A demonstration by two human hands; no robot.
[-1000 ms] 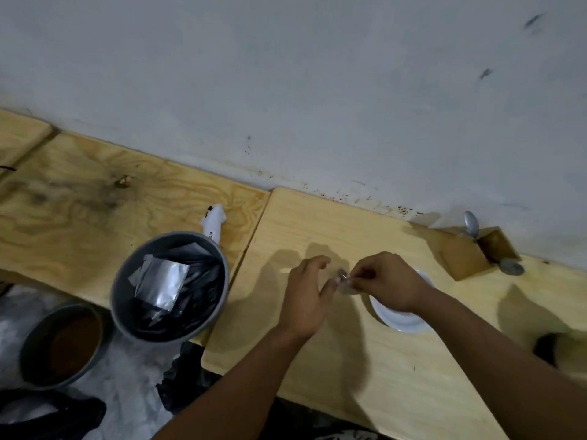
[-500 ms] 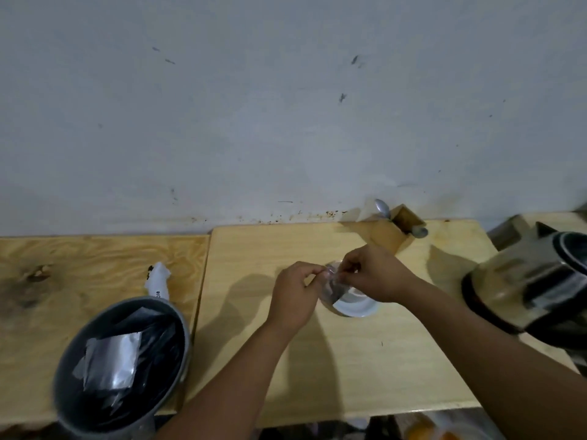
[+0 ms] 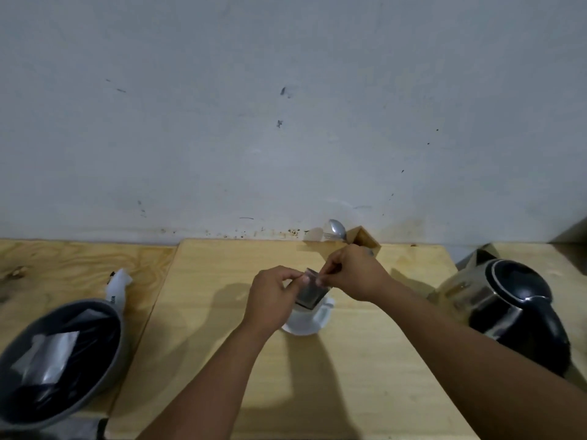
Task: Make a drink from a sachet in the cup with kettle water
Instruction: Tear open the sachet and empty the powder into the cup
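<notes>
Two bare hands meet over the middle of the wooden tabletop (image 3: 365,360) in the head view. The left hand (image 3: 270,300) and the right hand (image 3: 352,274) both hold one small silver sachet (image 3: 309,292), each pinching an upper corner of it between thumb and fingertips. So the grip of each hand is clenched on the sachet. The sachet hangs tilted, and its lower end is directly over the white cup (image 3: 309,319), which stands on the tabletop just under the hands. It cannot be told whether the sachet is already torn open, and the inside of the cup is hidden by the sachet and the left hand.

On the right side, near the right forearm, stands a kettle (image 3: 511,309) with a black lid and a shiny metal body. Behind the right hand, against the grey wall (image 3: 286,122), is a small wooden holder (image 3: 363,238) with a metal spoon (image 3: 336,229) leaning beside it.

On the left, well apart from the cup, there is a round grey bin (image 3: 60,360) with a black bag inside, and silver wrappers (image 3: 50,357) lie in it. Just behind the bin a white crumpled packet (image 3: 118,285) lies on another plywood board (image 3: 63,268) that touches the tabletop edge.
</notes>
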